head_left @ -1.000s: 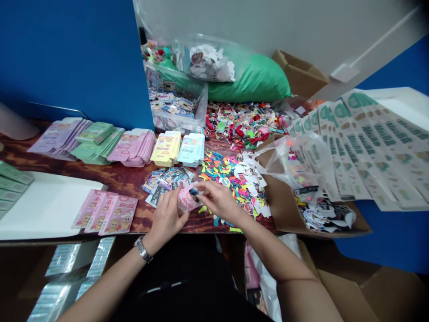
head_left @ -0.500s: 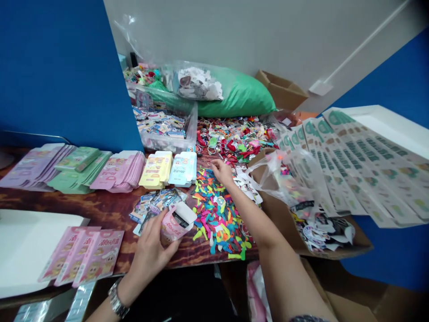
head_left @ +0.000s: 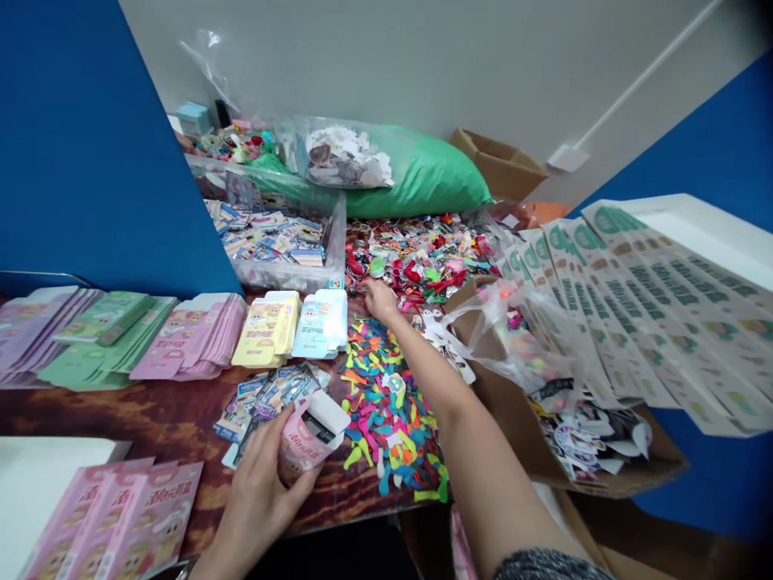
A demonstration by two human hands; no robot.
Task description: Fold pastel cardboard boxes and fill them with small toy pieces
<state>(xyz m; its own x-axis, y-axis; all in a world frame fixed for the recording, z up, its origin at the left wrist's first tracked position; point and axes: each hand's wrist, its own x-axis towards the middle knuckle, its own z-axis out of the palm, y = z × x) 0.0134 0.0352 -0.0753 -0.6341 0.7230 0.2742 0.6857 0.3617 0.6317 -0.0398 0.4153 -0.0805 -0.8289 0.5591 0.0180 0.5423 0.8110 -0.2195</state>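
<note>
My left hand (head_left: 262, 475) is wrapped round a small pink cardboard box (head_left: 305, 443) with its flaps up; something dark shows inside. Beneath it lies a loose spread of printed cards (head_left: 266, 399). My right hand (head_left: 380, 300) reaches out to the near edge of a heap of small trinkets and keychains (head_left: 423, 254). Its fingers are bent and pressed together; whatever is between them is too small to make out. Bright uninflated balloons (head_left: 386, 411) cover the table below my right wrist, and white cut-out stickers (head_left: 444, 342) lie beside the forearm.
Flat box stacks in purple (head_left: 30, 330), green (head_left: 114, 338), pink (head_left: 187, 334), yellow (head_left: 269, 326) and blue (head_left: 321, 322) line the left. Filled pink boxes (head_left: 150, 524) stand front left. Behind are a clear card bin (head_left: 283, 278) and green bag (head_left: 423, 173); a carton (head_left: 507, 387) stands right.
My right hand has moved slightly left and farther into the trinkets' near edge. My left hand still holds the pink box. The camera view has shifted a little.
</note>
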